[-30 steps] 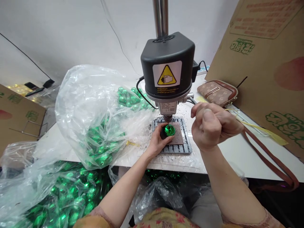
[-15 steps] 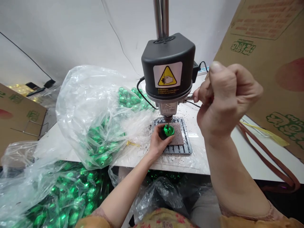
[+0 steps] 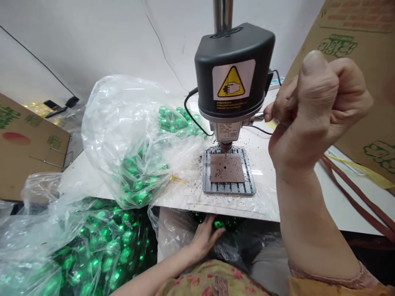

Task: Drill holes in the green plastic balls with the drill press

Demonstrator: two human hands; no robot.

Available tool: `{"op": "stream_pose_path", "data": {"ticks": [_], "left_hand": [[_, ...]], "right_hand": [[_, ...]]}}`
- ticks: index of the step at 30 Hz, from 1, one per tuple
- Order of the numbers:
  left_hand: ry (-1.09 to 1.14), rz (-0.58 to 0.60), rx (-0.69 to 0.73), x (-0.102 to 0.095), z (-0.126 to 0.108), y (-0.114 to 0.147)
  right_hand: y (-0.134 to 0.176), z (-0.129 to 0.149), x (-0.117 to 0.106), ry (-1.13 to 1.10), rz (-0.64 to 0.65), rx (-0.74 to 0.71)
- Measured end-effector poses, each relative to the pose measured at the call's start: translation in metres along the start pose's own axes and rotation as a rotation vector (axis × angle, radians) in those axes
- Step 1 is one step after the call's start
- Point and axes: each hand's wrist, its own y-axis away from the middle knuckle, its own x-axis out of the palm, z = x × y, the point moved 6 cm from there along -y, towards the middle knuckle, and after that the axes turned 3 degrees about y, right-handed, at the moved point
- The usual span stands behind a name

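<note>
My right hand point(image 3: 314, 111) is closed around the feed handle point(image 3: 258, 118) on the side of a small black drill press point(image 3: 234, 65). Under its chuck point(image 3: 226, 146), the brown plate point(image 3: 227, 168) with a small dark hole lies on the grey slotted base point(image 3: 228, 189). Below the table's front edge, my left hand point(image 3: 205, 238) reaches down with thumb and fingers apart. Right beside its fingertips is a shiny green faceted ball point(image 3: 219, 224), among other green pieces in the shadow. Part of the left fingers is hidden by the table edge.
A clear plastic bag point(image 3: 123, 107) with several green balls stands left of the drill press. More green balls point(image 3: 105, 246) fill a bag at lower left. Cardboard boxes point(image 3: 31, 135) flank the table. Dark shavings, a yellow piece point(image 3: 176, 178) and brown straps point(image 3: 354, 189) lie about.
My left hand has left the brown plate with the green ball and dropped below the table edge. My right hand stays on the handle. The view has shifted, so the drill press appears further right.
</note>
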Motion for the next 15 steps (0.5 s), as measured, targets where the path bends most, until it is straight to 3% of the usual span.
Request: {"op": "stream_pose_path", "data": {"ticks": [2,4,7,8,9,10,13,14,15], "left_hand": [[0.04,-0.013,-0.182,0.002,0.017,0.001],[0.063,0.041,-0.175,-0.01,0.011,-0.003],[0.233,0.334,-0.022,-0.05,-0.032,-0.012],[0.325,0.452,0.016,-0.068,-0.048,-0.016],[0.403,0.493,0.014,-0.091,-0.059,-0.025],[0.435,0.424,0.0,-0.119,-0.065,-0.038],[0.184,-0.121,0.01,-0.205,-0.052,-0.088],[0.026,-0.252,-0.017,-0.224,-0.041,-0.103],[-0.128,-0.31,-0.064,-0.237,-0.026,-0.118]], "right_hand": [[0.001,0.0,-0.002,0.021,-0.015,0.02],[0.001,0.0,-0.004,0.018,-0.026,0.028],[0.001,0.0,-0.004,0.01,-0.024,0.033],[0.001,0.0,-0.003,0.01,-0.027,0.032],[0.001,0.0,-0.003,0.011,-0.033,0.027],[0.001,0.0,-0.003,0.011,-0.04,0.02],[0.002,-0.001,-0.003,0.007,-0.047,0.013],[0.002,-0.001,-0.002,0.005,-0.045,0.016],[0.002,-0.001,-0.002,0.001,-0.043,0.015]]}}
